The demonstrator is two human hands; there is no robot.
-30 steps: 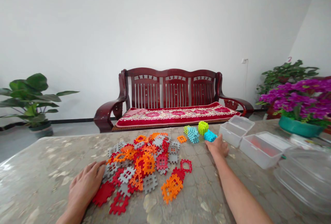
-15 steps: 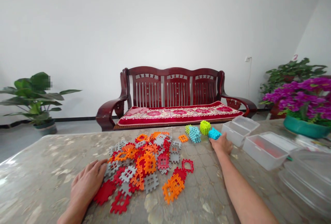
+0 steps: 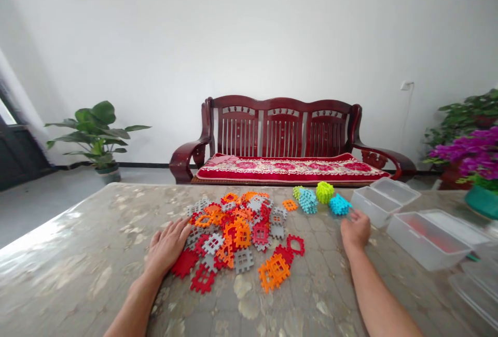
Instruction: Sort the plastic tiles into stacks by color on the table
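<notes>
A loose pile of notched interlocking plastic tiles [image 3: 243,234] in red, orange and grey covers the middle of the table. My left hand [image 3: 170,243] lies at the pile's left side, fingers stretched out and holding nothing, beside a solid red tile [image 3: 184,263]. Over on the right, my right hand [image 3: 356,229] is just beside a blue stack of tiles [image 3: 340,205]; its fingers are loosely bent, with nothing visible in them. Next to that stack stand a lime-green stack [image 3: 324,192] and a light-blue stack [image 3: 308,201], with a smaller green one [image 3: 298,192] partly behind.
Two clear plastic boxes, a smaller one [image 3: 373,207] and a larger one [image 3: 428,246] with red showing inside, stand right of my right hand. Clear lids [image 3: 476,290] lie nearer the right edge. Purple flowers in a teal pot [image 3: 482,201] stand behind. A wooden bench [image 3: 284,135] is beyond the table.
My right hand has drawn back slightly from the blue stack, which it was touching. The view has turned left, shifting everything rightward. My left hand stays by the pile.
</notes>
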